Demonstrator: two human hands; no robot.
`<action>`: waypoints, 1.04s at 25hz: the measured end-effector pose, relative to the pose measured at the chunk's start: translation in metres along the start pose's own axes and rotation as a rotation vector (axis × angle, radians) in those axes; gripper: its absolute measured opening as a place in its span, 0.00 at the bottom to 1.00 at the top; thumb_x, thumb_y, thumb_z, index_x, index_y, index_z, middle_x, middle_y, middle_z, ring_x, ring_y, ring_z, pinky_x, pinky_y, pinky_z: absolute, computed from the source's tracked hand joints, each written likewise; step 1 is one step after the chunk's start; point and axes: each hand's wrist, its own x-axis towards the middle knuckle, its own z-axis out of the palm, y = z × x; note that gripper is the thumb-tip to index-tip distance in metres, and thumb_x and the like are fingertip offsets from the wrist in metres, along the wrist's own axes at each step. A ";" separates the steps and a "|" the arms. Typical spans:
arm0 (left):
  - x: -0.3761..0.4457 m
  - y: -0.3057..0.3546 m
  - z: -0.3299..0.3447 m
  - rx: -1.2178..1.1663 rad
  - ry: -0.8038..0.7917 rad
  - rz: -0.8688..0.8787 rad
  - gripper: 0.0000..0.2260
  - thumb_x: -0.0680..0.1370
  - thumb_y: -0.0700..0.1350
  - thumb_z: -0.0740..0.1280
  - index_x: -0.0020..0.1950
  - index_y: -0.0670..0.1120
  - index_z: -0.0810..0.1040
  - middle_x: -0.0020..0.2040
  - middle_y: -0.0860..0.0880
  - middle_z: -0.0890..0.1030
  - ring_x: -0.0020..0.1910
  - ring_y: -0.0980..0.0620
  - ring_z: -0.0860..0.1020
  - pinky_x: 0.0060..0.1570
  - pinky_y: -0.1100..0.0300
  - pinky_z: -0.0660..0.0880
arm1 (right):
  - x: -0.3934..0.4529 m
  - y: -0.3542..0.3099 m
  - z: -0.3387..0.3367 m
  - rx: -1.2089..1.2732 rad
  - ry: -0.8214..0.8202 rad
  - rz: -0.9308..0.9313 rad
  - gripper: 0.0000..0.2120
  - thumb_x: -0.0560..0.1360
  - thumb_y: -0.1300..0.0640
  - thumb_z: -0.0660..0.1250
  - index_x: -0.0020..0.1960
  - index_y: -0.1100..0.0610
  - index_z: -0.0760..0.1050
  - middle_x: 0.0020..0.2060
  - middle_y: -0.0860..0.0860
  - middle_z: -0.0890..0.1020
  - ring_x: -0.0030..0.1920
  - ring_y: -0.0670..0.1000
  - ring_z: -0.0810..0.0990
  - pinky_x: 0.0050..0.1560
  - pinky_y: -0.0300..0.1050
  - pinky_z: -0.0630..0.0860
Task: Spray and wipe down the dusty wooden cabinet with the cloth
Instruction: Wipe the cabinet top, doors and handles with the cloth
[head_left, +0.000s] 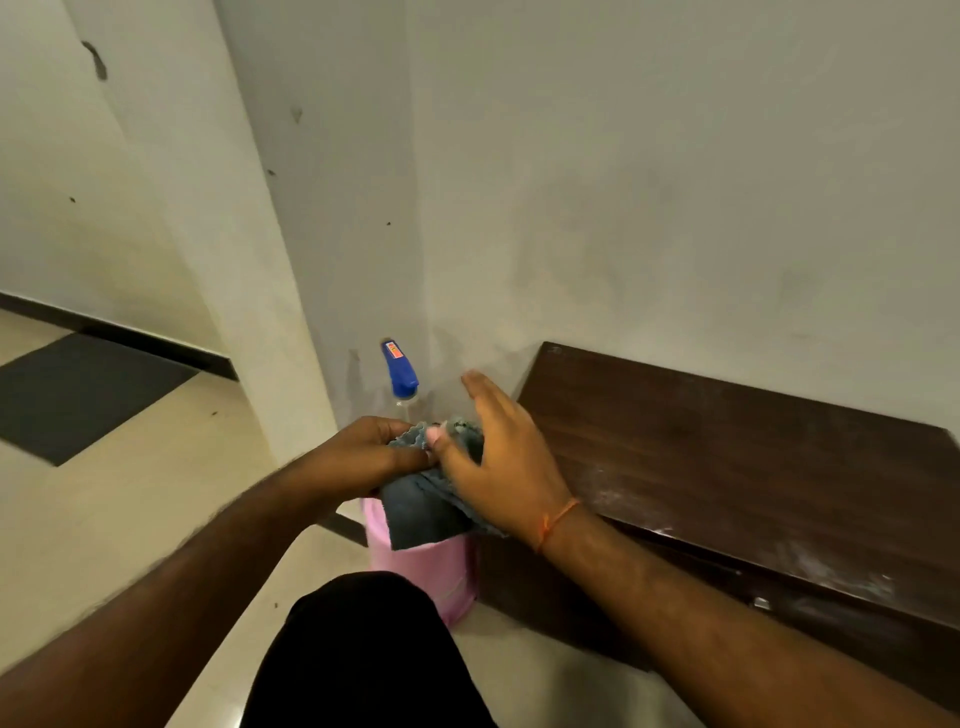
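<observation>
The left hand (376, 449) is closed around a grey cloth (423, 512), bunching its upper edge, while the right hand (501, 457) lies over the cloth with fingers spread and released, its thumb touching the fabric. Behind the hands stands a spray bottle (400, 376) with a blue head, close to the wall. A pink bucket (423, 577) sits below the cloth, just beside the dark wooden cabinet (727, 467), whose top shows pale dust near its front edge.

Both forearms bare, no sleeves in view. Thin orange thread bracelet (558, 519) tied round the right wrist, small knot on it. Black garment (363, 654) at the lower centre, plain, no markings.
</observation>
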 end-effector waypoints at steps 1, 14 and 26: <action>-0.001 0.010 0.011 -0.039 -0.022 0.036 0.10 0.80 0.47 0.75 0.58 0.44 0.87 0.53 0.40 0.89 0.54 0.39 0.88 0.56 0.44 0.84 | -0.016 0.004 -0.012 -0.065 0.009 -0.052 0.38 0.81 0.36 0.64 0.85 0.49 0.58 0.84 0.48 0.60 0.83 0.51 0.59 0.83 0.51 0.60; 0.016 0.127 0.188 -0.255 0.049 0.166 0.21 0.85 0.43 0.66 0.80 0.47 0.70 0.73 0.44 0.78 0.61 0.51 0.80 0.53 0.60 0.81 | -0.040 0.122 -0.155 -0.538 -0.006 0.043 0.41 0.77 0.51 0.70 0.85 0.50 0.58 0.80 0.51 0.66 0.71 0.58 0.71 0.73 0.57 0.73; 0.012 0.076 0.224 1.148 -0.271 0.185 0.44 0.83 0.53 0.65 0.86 0.44 0.38 0.87 0.42 0.38 0.86 0.37 0.39 0.83 0.34 0.48 | -0.068 0.182 -0.123 -0.588 -0.330 0.272 0.30 0.86 0.35 0.44 0.85 0.37 0.39 0.86 0.43 0.43 0.86 0.60 0.40 0.82 0.71 0.43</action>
